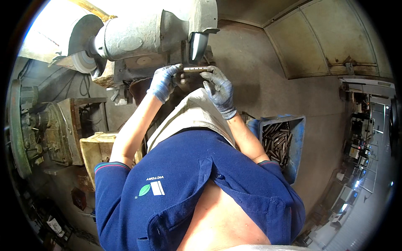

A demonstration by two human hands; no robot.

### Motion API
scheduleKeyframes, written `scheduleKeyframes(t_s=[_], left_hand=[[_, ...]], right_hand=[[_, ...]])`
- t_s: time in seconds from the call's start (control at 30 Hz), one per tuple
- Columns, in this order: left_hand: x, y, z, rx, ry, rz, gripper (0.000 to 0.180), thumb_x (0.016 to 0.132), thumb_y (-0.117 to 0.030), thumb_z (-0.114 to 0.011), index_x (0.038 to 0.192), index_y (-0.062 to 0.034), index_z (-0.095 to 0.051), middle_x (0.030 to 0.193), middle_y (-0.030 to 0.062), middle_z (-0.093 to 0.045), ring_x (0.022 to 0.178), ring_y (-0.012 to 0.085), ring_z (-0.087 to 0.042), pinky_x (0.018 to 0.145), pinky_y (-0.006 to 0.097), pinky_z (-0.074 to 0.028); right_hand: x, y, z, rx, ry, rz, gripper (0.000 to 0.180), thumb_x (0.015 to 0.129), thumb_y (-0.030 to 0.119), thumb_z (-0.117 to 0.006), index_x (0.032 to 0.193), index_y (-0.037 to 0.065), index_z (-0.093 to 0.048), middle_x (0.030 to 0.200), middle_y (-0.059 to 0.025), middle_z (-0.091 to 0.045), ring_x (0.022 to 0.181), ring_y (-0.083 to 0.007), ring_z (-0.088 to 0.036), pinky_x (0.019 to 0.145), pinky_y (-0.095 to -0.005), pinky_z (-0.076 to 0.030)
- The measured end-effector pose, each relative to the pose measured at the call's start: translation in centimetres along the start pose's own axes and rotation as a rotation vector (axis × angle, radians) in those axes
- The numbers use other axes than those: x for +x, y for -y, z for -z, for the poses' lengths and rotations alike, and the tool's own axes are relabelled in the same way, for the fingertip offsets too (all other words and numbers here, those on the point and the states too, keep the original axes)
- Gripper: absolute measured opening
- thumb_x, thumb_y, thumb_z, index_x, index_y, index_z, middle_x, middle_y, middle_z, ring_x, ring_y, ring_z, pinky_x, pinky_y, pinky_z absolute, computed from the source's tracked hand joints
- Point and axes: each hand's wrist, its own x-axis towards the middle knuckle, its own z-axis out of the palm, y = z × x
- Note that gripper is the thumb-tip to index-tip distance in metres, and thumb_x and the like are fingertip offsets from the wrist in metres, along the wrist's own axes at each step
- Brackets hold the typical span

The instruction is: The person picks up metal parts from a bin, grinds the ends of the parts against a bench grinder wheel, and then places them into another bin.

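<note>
Between my two gloved hands a slim metal rod [195, 69] with dark marks along it lies level. My left hand [166, 80], in a blue-grey work glove, is closed on the rod's left end. The fingers of my right hand [219, 88], gloved alike, pinch its right end. Just above the rod is the right wheel [198, 46] of a grey bench grinder [134, 37], partly covered by its guard. A gap shows between rod and wheel, though I cannot judge its depth.
A blue bin [298, 144] of dark metal rods stands at my right. On my left are a yellowish crate [97, 152] and a greenish machine [46, 129]. The grinder's pale left wheel [83, 62] is exposed at the front. Metal panels [322, 37] rise at the far right.
</note>
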Motion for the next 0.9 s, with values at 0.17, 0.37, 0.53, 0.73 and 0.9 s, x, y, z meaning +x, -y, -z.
scheduleKeyframes(t_s=[0.17,0.37,0.53,0.73,0.9], left_hand=[[0.2,-0.1,-0.3,-0.008,-0.044,0.019,0.015,0.086,-0.008,-0.057,0.092,0.0053,-0.058,0.069,0.0090,-0.057,0.059,0.0198,-0.058,0.049,0.026,-0.050],[0.0,0.1,-0.3,0.263,-0.030,-0.170,0.011,0.084,-0.009,-0.062,0.085,0.0022,-0.062,0.074,0.0092,-0.064,0.059,0.0129,-0.058,0.053,0.025,-0.049],[-0.4,0.2,-0.6,0.596,-0.024,-0.438,0.011,0.084,-0.008,-0.064,0.083,0.0027,-0.064,0.077,0.0084,-0.067,0.064,0.0091,-0.059,0.059,0.022,-0.046],[-0.1,0.5,-0.2,0.438,0.058,-0.363,0.012,0.084,-0.007,-0.062,0.088,0.0041,-0.064,0.078,0.0056,-0.066,0.070,0.0094,-0.060,0.063,0.022,-0.047],[1.2,1.3,0.7,0.461,0.026,-0.358,0.011,0.085,-0.006,-0.061,0.090,0.0038,-0.063,0.078,0.0063,-0.066,0.070,0.0110,-0.061,0.064,0.023,-0.049]], right_hand=[[0.5,0.0,0.3,-0.101,0.009,0.071,0.026,0.071,0.003,-0.072,0.096,0.002,-0.067,0.104,-0.0158,-0.062,0.099,-0.0280,-0.061,0.086,-0.0327,-0.048],[0.3,0.6,0.0,0.540,-0.035,-0.361,0.016,0.085,0.003,-0.058,0.100,-0.003,-0.064,0.104,-0.0123,-0.061,0.095,-0.0209,-0.062,0.084,-0.0310,-0.052],[0.6,0.0,0.2,0.833,-0.138,-0.580,0.016,0.088,0.007,-0.056,0.097,-0.004,-0.064,0.103,-0.0132,-0.062,0.093,-0.0206,-0.062,0.083,-0.0335,-0.054],[-0.3,-1.0,0.3,0.064,-0.087,-0.108,0.022,0.076,-0.002,-0.066,0.097,0.005,-0.068,0.103,-0.0122,-0.064,0.098,-0.0196,-0.061,0.082,-0.0289,-0.048],[-0.6,-1.5,-0.2,0.069,-0.105,-0.095,0.020,0.077,0.000,-0.067,0.097,0.003,-0.068,0.104,-0.0128,-0.064,0.100,-0.0214,-0.060,0.086,-0.0294,-0.047]])
